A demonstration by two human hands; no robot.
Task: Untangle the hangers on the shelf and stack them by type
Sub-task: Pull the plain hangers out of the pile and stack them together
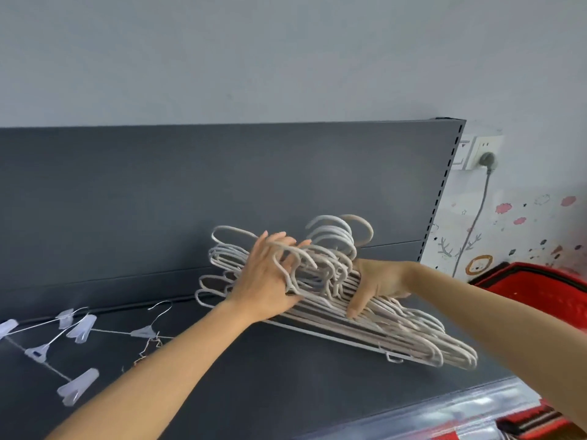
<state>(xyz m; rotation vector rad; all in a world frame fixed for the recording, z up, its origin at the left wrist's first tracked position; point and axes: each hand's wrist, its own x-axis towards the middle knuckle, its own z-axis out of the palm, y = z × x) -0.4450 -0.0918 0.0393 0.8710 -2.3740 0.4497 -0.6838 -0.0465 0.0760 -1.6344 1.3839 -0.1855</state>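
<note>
A thick bundle of white plastic-coated hangers (413, 338) is lifted at a slant above the dark shelf (286, 376), hooks pointing up and back. My left hand (266, 281) lies on the bundle's left side with fingers spread among the hooks, one hook looped over them. My right hand (378, 284) grips the bundle from the right, thumb on top of the bars. On the shelf's left lie several metal clip hangers (76, 331) with translucent clips, spread loosely.
The shelf's dark back panel (190, 192) rises just behind the hangers. A red basket (540, 290) stands at the right. A wall socket with a grey plug and cord (486, 160) sits beyond the shelf's right upright. The shelf's front edge carries a clear price strip (444, 414).
</note>
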